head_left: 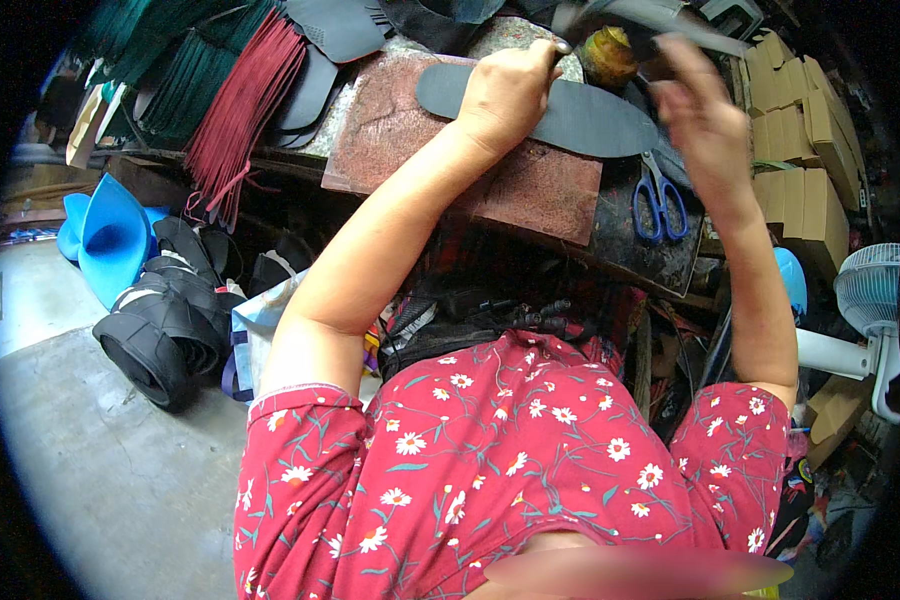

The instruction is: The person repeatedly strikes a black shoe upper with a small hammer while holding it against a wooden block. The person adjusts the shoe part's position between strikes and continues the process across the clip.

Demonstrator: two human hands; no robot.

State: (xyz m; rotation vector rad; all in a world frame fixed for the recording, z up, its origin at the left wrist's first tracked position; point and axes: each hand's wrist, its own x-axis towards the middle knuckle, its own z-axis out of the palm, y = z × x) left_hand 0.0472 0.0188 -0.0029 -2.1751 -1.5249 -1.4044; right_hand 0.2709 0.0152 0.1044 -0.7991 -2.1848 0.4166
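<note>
My left hand (pixel 505 95) is closed in a fist over a dark grey shoe sole (pixel 595 120). From the fist's top pokes the rounded metal end of a small tool (pixel 562 47); the rest of it is hidden by the fingers. The sole lies crosswise on a worn reddish board (pixel 390 140) on the workbench. To the right, my right hand (pixel 705 115) is raised and smeared by motion, so its grip is unclear. A blurred grey, long shape (pixel 660 15) shows above it. Blue-handled scissors (pixel 660 205) lie below the sole's right end.
A yellowish-brown round lump (pixel 608 55) sits behind the sole. Red strips (pixel 245 120) and dark green strips (pixel 185 85) hang at the left, beside more dark soles (pixel 310 90). Cardboard boxes (pixel 805 210) and a fan (pixel 867 290) stand right. Rolled black material (pixel 160 335) lies on the floor.
</note>
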